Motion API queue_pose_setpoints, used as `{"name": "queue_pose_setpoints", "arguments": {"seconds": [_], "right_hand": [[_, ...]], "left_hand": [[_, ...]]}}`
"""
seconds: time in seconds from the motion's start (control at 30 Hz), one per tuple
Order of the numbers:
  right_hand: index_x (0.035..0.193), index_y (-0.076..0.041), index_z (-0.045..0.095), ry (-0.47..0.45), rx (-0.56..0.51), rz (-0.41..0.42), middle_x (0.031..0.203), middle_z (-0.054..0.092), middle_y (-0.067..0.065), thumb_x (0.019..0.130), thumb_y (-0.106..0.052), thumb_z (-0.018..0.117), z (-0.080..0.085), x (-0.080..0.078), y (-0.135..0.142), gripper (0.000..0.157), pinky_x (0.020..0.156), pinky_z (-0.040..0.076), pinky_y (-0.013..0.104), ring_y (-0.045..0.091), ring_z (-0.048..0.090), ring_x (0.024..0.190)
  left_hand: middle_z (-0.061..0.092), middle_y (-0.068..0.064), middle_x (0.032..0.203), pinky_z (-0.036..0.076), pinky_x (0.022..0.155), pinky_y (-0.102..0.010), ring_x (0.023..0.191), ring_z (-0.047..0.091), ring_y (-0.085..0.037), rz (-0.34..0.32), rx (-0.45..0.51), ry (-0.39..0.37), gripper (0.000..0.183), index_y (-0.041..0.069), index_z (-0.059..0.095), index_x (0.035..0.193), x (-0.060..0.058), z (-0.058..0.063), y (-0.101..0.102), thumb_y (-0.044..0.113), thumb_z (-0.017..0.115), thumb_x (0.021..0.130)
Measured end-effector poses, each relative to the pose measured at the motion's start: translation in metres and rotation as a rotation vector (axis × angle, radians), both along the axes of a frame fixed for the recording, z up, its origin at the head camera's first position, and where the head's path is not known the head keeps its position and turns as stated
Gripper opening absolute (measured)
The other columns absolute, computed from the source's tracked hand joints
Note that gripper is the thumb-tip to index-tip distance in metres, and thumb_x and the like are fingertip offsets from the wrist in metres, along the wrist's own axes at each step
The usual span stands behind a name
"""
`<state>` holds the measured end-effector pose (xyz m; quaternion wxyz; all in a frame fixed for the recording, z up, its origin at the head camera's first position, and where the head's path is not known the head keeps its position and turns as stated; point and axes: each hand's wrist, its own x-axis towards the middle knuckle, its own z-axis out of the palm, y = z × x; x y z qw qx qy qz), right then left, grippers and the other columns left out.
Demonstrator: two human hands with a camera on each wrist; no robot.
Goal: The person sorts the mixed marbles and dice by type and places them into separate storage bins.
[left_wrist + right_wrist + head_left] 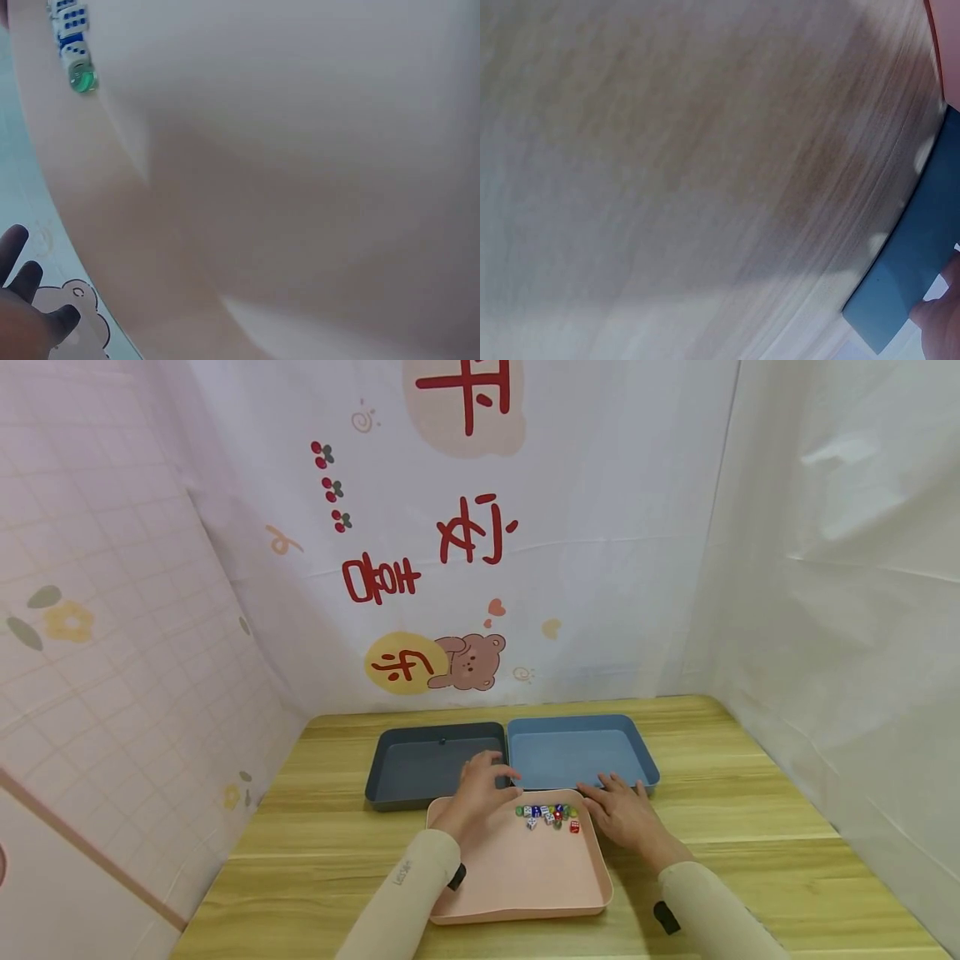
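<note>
A pink tray (525, 877) lies nearest me, with dice (549, 814) and small green glass-like pieces (519, 811) clustered along its far edge. Over its far left corner hovers my left hand (480, 789), thumb and fingers apart and nothing between them. The left wrist view shows that hand (30, 311) at the lower left, beyond the pink rim, with a row of dice (73, 34) at the top left. My right hand (626, 814) lies beside the far right corner, fingers spread over the near rim of the blue tray (577, 756).
A dark grey tray (427, 772) stands at the back left, touching or almost touching the blue one, with one small dark piece (442, 741) at its far side. White printed curtains (615, 527) enclose the wooden table (750, 843) at the back and sides.
</note>
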<state>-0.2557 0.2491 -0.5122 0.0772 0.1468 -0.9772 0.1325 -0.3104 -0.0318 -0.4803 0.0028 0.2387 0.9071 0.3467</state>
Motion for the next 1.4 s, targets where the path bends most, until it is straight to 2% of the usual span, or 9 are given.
{"name": "queue_pose_setpoints", "arguments": {"seconds": [0.17,0.33,0.6,0.87,1.13,1.4], "right_hand": [[0.138,-0.014,0.061,-0.003,0.000,0.004,0.142,0.049,0.027,0.105,-0.028,0.049,0.001,0.000,-0.001,0.038,0.103,0.021,0.078,0.051,0.039,0.134],[0.138,-0.014,0.061,-0.003,0.000,0.002,0.142,0.050,0.027,0.105,-0.028,0.049,0.003,0.002,-0.002,0.038,0.102,0.022,0.078,0.051,0.039,0.134],[0.139,-0.014,0.060,-0.018,0.003,-0.004,0.142,0.049,0.027,0.105,-0.028,0.050,0.002,0.000,-0.003,0.038,0.103,0.021,0.078,0.051,0.038,0.134],[0.140,-0.015,0.059,-0.030,0.015,-0.011,0.144,0.048,0.027,0.105,-0.029,0.049,0.000,0.000,-0.003,0.039,0.103,0.020,0.078,0.051,0.037,0.135],[0.140,-0.015,0.059,-0.032,0.011,-0.010,0.144,0.048,0.026,0.105,-0.030,0.049,0.002,0.001,-0.002,0.039,0.103,0.021,0.077,0.051,0.037,0.135],[0.140,-0.014,0.059,-0.026,0.012,-0.005,0.143,0.048,0.027,0.105,-0.030,0.049,0.002,0.001,-0.002,0.039,0.103,0.021,0.078,0.051,0.038,0.134]], "left_hand": [[0.040,-0.017,0.151,0.009,0.116,-0.062,0.145,0.023,-0.041,-0.012,-0.082,0.004,0.020,0.020,0.076,0.108,0.002,-0.004,0.000,0.030,0.073,0.092],[0.040,-0.013,0.152,0.005,0.118,-0.059,0.147,0.020,-0.036,-0.004,-0.108,-0.022,0.013,0.027,0.077,0.103,0.004,-0.009,-0.001,0.034,0.072,0.093],[0.042,-0.014,0.151,0.003,0.118,-0.058,0.147,0.020,-0.035,-0.016,-0.142,-0.003,0.010,0.026,0.078,0.100,0.006,-0.016,0.000,0.028,0.074,0.091],[0.045,-0.016,0.148,0.008,0.116,-0.063,0.145,0.024,-0.039,-0.042,-0.176,0.085,0.010,0.024,0.079,0.098,0.008,-0.023,-0.002,0.025,0.077,0.088],[0.045,-0.014,0.149,0.007,0.116,-0.064,0.146,0.022,-0.038,-0.050,-0.236,0.081,0.011,0.024,0.080,0.099,0.011,-0.023,-0.001,0.026,0.076,0.089],[0.049,-0.011,0.145,0.010,0.116,-0.063,0.146,0.024,-0.036,-0.053,-0.315,0.111,0.012,0.028,0.079,0.098,0.012,-0.026,0.001,0.032,0.078,0.087]]}}
